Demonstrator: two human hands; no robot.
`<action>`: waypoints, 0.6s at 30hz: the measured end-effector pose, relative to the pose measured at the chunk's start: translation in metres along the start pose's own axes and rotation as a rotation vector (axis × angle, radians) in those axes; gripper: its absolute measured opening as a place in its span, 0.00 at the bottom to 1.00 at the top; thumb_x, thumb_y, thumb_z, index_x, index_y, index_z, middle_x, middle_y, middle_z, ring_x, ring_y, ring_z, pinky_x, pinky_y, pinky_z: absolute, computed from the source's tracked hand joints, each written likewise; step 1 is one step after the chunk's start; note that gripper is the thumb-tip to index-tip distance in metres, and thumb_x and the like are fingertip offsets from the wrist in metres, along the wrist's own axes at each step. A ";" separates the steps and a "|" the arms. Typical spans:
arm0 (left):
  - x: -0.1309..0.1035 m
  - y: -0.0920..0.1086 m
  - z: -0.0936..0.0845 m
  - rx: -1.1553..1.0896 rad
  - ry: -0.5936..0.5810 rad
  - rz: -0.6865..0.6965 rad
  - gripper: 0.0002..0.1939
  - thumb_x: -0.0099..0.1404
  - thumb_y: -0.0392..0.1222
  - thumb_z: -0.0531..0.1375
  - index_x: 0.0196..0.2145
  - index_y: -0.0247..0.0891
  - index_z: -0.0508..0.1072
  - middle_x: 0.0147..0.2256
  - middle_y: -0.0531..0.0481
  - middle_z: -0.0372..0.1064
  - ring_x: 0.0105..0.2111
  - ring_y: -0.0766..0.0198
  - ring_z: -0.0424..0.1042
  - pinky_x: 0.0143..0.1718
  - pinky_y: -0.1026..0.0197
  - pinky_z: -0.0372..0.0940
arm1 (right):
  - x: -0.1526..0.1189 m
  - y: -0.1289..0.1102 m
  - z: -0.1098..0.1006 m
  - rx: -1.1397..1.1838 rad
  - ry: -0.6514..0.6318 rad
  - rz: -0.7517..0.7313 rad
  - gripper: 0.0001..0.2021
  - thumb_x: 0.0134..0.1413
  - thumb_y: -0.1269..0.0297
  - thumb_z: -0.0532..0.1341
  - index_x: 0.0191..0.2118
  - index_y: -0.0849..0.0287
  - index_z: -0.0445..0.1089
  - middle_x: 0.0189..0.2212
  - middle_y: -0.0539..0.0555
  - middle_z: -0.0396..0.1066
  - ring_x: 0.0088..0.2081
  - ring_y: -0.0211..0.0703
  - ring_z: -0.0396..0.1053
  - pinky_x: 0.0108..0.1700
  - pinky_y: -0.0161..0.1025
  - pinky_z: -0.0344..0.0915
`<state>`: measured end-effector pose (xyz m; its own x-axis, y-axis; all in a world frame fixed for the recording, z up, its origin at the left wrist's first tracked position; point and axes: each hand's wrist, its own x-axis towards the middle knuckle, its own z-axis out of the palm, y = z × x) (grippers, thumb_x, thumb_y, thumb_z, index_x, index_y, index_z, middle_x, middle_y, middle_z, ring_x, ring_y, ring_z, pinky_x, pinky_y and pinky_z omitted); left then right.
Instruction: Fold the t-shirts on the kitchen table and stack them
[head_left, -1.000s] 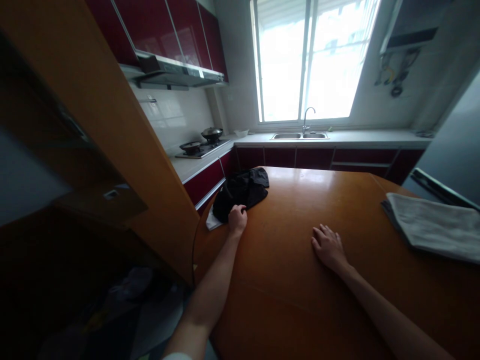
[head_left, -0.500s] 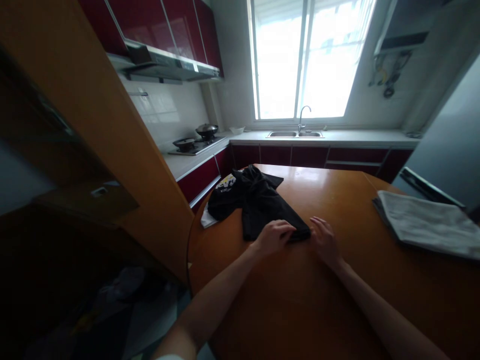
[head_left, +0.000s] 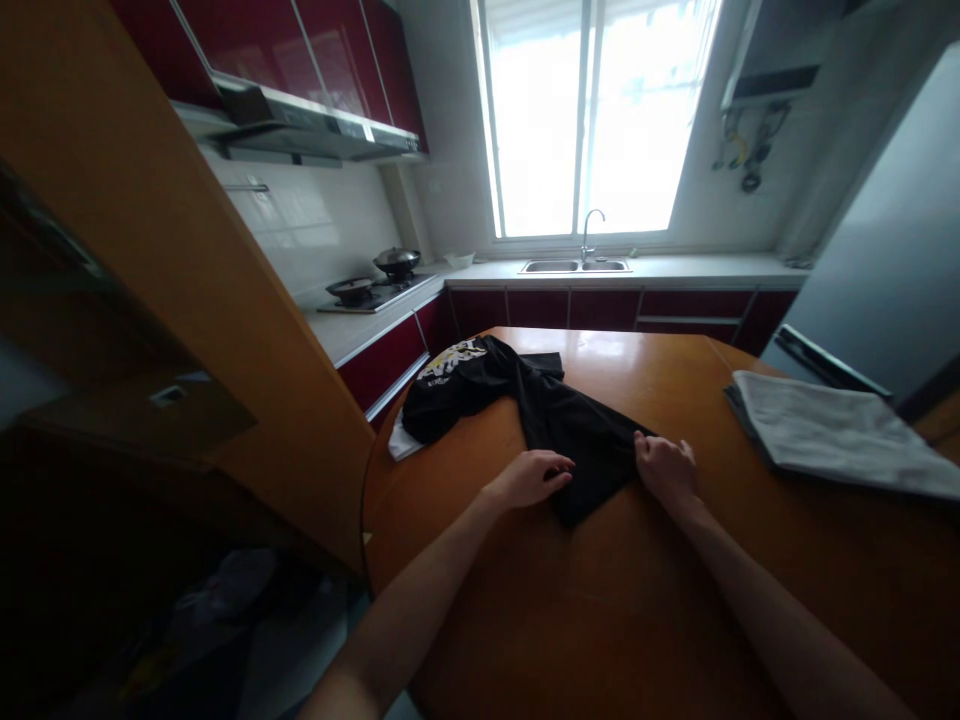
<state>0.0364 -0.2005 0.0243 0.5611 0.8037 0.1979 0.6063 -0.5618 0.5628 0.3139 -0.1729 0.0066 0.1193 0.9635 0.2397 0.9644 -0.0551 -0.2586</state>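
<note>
A black garment [head_left: 581, 430] with a white and yellow print on its far left part lies on the wooden table [head_left: 615, 600]. One long section of it stretches towards me, its near corner angled forward. My right hand [head_left: 666, 470] has its fingers closed on the right edge of this section. At the opposite edge is my left hand [head_left: 529, 478], fingers loosely curled and the thumb apart from them. Its fingertips are over or against the black cloth; no fabric shows between them. White cloth [head_left: 405, 443] peeks out under the garment's left end.
Folded grey cloth [head_left: 840, 425] lies on the table's right side. Beyond the table are a counter with a sink [head_left: 577, 266] and a stove with a lidded pan [head_left: 397, 262]. A wooden partition [head_left: 247, 300] stands close on the left, a fridge [head_left: 877, 240] at right.
The near section of the garment has swung right and towards me, its edge now slanted. My right hand has closed on its right edge. The view has shifted slightly right.
</note>
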 end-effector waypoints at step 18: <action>0.015 -0.057 0.006 -0.082 0.618 -0.268 0.15 0.61 0.26 0.56 0.40 0.38 0.79 0.39 0.47 0.78 0.41 0.58 0.77 0.48 0.55 0.72 | -0.073 -0.069 -0.002 0.333 -0.228 -0.658 0.11 0.53 0.74 0.61 0.41 0.55 0.75 0.42 0.55 0.75 0.49 0.50 0.68 0.58 0.49 0.59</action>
<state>0.0140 -0.1579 -0.0097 -0.0427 0.8913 0.4513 0.6213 -0.3300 0.7107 0.2390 -0.2400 0.0090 -0.5405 0.8025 0.2528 0.6934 0.5950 -0.4063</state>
